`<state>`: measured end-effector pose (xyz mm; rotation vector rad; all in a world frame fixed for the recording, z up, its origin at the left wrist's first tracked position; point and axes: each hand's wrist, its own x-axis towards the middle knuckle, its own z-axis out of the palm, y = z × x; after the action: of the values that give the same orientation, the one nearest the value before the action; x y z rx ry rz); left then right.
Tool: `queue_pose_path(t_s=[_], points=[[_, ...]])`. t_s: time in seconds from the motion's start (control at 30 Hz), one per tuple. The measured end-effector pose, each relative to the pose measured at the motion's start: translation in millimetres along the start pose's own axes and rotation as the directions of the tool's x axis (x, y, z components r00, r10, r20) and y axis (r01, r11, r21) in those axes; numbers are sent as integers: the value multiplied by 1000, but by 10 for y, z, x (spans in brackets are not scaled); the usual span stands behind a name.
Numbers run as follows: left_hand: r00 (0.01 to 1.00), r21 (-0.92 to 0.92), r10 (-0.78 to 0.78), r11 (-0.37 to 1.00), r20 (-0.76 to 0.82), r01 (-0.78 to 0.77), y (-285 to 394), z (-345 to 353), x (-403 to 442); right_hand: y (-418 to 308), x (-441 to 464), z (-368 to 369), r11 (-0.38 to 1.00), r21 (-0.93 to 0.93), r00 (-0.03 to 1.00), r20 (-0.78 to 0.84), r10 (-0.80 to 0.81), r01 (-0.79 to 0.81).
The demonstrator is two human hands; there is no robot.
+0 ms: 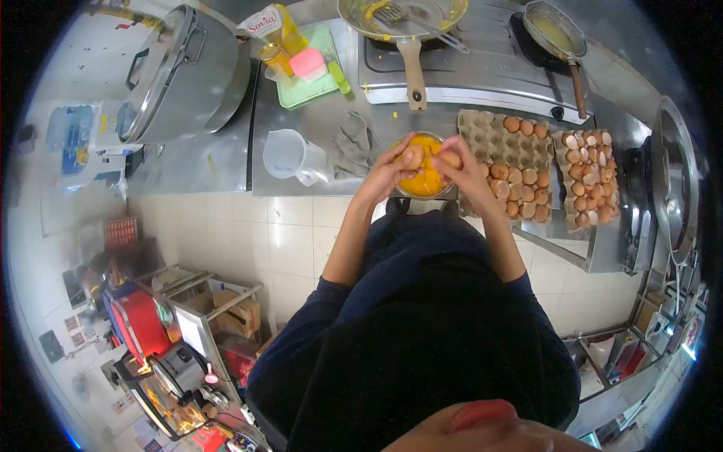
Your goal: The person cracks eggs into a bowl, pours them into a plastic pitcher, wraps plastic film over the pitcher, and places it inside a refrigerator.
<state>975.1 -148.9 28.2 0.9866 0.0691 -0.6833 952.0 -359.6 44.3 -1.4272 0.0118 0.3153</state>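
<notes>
Over a metal bowl [422,197] of cracked eggs, with orange yolks showing, both of my hands are close together. My left hand [385,172] has its fingers closed round a brown egg [413,157]. My right hand [468,170] grips another brown egg [450,159]; fingers cover part of both, so I cannot tell whether either is cracked or whole. Just right of the bowl lies a cardboard egg tray [482,139] with a few eggs at its back and more eggs or shells in front. Beside it, a second tray [561,177] is full of brown eggshells [591,181].
Left of the bowl are a grey cloth [352,147] and a clear plastic jug [290,154]. A green board [325,41] carries a can and a pink-lidded tub. A pan [399,38] and a small saucepan [556,30] stand on the gas stove [489,71]. A large pot [188,83] is far left.
</notes>
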Motion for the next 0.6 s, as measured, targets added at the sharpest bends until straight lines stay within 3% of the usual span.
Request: queue_pose_path(t_s=[0.03,0.1,0.23,0.3,0.33,0.4,0.53,0.6], points=[[1000,2,-5,1000,10,5,23,-7,-2,1,13,19,1000,-1,1000,-11,-2,2],[997,188,74,979,36,-80,69,-32,-5,8,57,59,985,-173,999,35,22,-16],[997,174,28,984,66,-40,110,-77,10,176,140,130,971,-226,995,-53,-85,71],[982,303,161,935,100,-184,89,-102,35,243,172,178,956,-256,978,-113,-177,144],[982,302,155,936,106,-180,87,-129,42,278,164,191,956,-257,977,-121,-176,140],[985,284,138,945,104,-162,110,-150,52,224,139,270,962,-273,975,-217,-41,-21],[982,305,172,934,81,-188,74,-180,70,485,199,346,965,-260,951,-288,-116,38],[959,581,283,775,32,-248,43,-221,120,480,190,459,905,-423,881,-411,-234,43]])
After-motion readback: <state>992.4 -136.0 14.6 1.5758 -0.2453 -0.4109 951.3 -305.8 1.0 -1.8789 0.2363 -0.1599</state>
